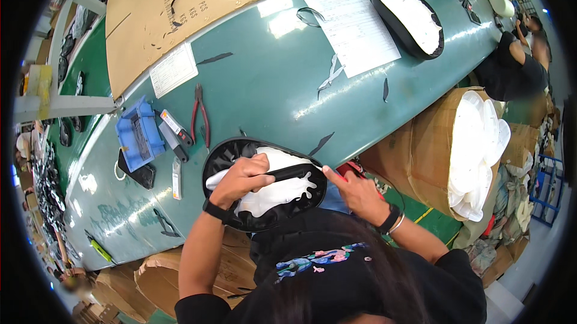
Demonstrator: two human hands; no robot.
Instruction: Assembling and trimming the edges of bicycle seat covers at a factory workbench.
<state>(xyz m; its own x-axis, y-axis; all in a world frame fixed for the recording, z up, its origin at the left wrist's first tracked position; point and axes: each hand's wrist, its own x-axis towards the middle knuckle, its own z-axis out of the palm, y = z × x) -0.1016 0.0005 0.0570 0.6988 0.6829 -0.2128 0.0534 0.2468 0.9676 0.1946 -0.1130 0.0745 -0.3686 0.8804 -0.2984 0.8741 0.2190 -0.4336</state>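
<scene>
A rounded black padded piece (pixel 221 157) lies at the table's near edge, against my body, with a white liner (pixel 259 204) inside it. My left hand (pixel 241 178) is closed over its left part, pinching a black fabric strip (pixel 293 172) that crosses the white liner. At the right rim, my right hand (pixel 358 195) is closed around a red-handled tool (pixel 348 171), mostly hidden by the fingers. The tool's slim tip points at the end of the strip; whether it touches cannot be made out.
Red-handled pliers (pixel 199 113), cutter knives (pixel 174 134) and a blue bin (pixel 139 131) lie at left. Another black piece with a white liner (pixel 410 20) and paper sheets (pixel 351 29) lie farther off. A carton (pixel 415 149) of white parts stands right; a person (pixel 511 65) is beyond.
</scene>
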